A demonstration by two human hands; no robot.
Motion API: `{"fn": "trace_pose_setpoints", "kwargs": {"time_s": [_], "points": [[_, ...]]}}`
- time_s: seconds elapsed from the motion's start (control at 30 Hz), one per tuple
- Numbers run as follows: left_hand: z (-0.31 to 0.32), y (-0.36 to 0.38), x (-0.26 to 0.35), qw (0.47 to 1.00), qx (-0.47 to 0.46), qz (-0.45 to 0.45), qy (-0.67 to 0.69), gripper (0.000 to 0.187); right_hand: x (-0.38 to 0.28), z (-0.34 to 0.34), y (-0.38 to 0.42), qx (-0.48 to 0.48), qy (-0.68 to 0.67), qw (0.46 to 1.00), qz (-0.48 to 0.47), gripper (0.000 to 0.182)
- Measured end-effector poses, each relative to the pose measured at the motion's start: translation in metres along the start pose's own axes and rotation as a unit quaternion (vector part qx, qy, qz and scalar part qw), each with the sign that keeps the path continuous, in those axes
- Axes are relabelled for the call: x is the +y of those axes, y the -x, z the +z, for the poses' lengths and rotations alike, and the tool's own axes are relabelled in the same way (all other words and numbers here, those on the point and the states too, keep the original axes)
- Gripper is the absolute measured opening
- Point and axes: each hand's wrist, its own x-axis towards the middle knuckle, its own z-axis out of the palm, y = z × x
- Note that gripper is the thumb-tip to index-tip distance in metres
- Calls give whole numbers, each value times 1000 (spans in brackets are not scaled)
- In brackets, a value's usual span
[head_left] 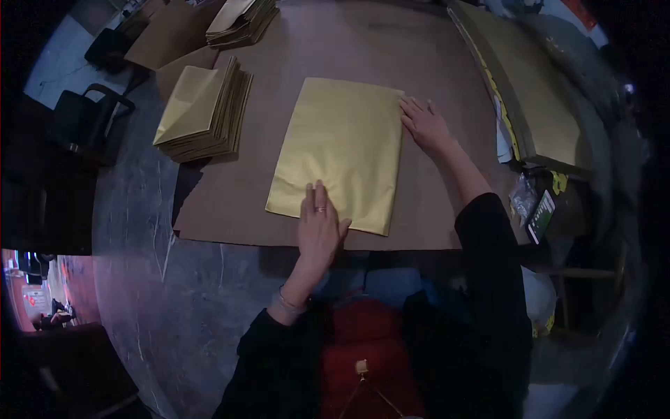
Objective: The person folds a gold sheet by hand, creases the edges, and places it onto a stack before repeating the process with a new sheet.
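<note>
A flat yellow paper envelope (342, 140) lies on the brown cardboard-covered table (237, 209), slightly tilted. My left hand (319, 227) rests on its near edge, fingers stretched out and pressing the paper, with a ring on one finger. At the envelope's upper right corner, my right hand (424, 126) lies with its fingers spread, the fingertips touching the edge. Neither hand grips anything. Small creases show in the paper around my left fingertips.
Left of the envelope stands a stack of folded yellow envelopes (202, 115), with another stack (241, 21) behind it. Large yellow-brown sheets (530, 84) lie at the right, near a phone (541, 216) and a clear plastic bag (523, 199). A black chair (80, 122) stands at the left.
</note>
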Motion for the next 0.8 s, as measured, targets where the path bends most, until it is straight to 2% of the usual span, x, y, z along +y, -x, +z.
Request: {"fn": "trace_pose_setpoints", "kwargs": {"time_s": [0.03, 0.07, 0.1, 0.13, 0.17, 0.27, 0.4, 0.47, 0.53, 0.6, 0.63, 0.67, 0.73, 0.8], "points": [[6, -6, 7, 996, 0, 80, 26, 54, -3, 11, -4, 61, -134, 988, 46, 45], [14, -9, 14, 973, -59, 180, 131, 50, -2, 21, -6, 65, -139, 988, 32, 45], [21, -10, 19, 926, -111, 274, 234, 47, -6, 14, -5, 67, -196, 976, 60, 45], [28, -8, 29, 923, -98, 297, 226, 49, -6, 15, -5, 65, -252, 961, 89, 45], [35, -2, 36, 918, -88, 321, 217, 51, -6, 17, -5, 67, -256, 961, 76, 45], [22, 13, 42, 915, -122, 279, 265, 54, -2, 23, -8, 55, -194, 976, 82, 46], [7, 33, 52, 923, -60, 230, 303, 59, -4, 24, -4, 48, -161, 983, 74, 47], [13, 33, 56, 927, -38, 232, 293, 58, -4, 34, -9, 93, -219, 968, 82, 47], [7, 29, 54, 932, -15, 227, 281, 57, -4, 37, -8, 98, -227, 965, 85, 48], [-2, 24, 49, 959, 70, 173, 213, 52, -5, 43, -10, 102, -238, 962, 85, 48], [-6, 23, 41, 956, 130, 116, 236, 48, -3, 46, -10, 102, -244, 960, 88, 49], [-9, 24, 31, 957, 129, 110, 234, 48, -3, 50, -13, 104, -249, 959, 91, 49], [-16, 26, 4, 948, 222, -107, 201, 46, -5, 37, -10, 110, -278, 950, 93, 50], [-13, 30, -26, 928, 262, -236, 119, 44, -12, 33, -4, 113, -308, 939, 99, 51]]}}
